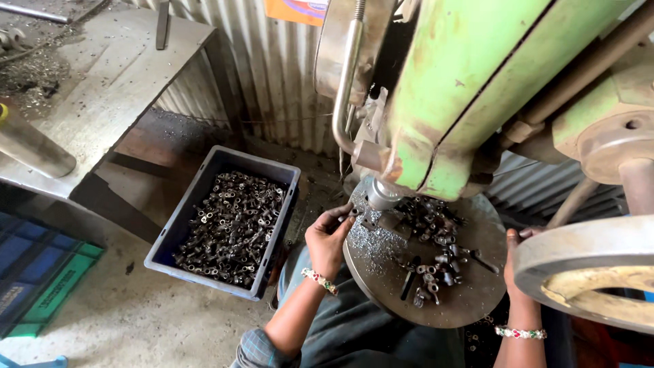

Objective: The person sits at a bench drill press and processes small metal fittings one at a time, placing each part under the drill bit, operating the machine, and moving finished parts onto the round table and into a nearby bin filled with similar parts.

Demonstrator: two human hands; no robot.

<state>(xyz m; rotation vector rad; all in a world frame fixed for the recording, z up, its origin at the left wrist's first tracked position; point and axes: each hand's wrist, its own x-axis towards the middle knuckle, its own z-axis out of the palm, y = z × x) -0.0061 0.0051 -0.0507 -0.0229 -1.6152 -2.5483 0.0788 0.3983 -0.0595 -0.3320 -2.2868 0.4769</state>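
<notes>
My left hand (pixel 328 238) pinches a small metal part (pixel 354 212) at the edge of the round table (pixel 470 300), just under the spindle (pixel 381 194). My right hand (pixel 516 262) rests at the table's far edge beside the big handwheel (pixel 586 272); whether it grips anything I cannot tell. More parts (pixel 436 262) lie heaped on the table. A blue crate (pixel 272 170) of parts sits on the floor to my left, near a bench (pixel 116 82).

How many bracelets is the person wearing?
2. One beaded bracelet is on the left wrist, below the left hand at the round metal table. The other bracelet is on the right wrist, by the big wheel.
</notes>
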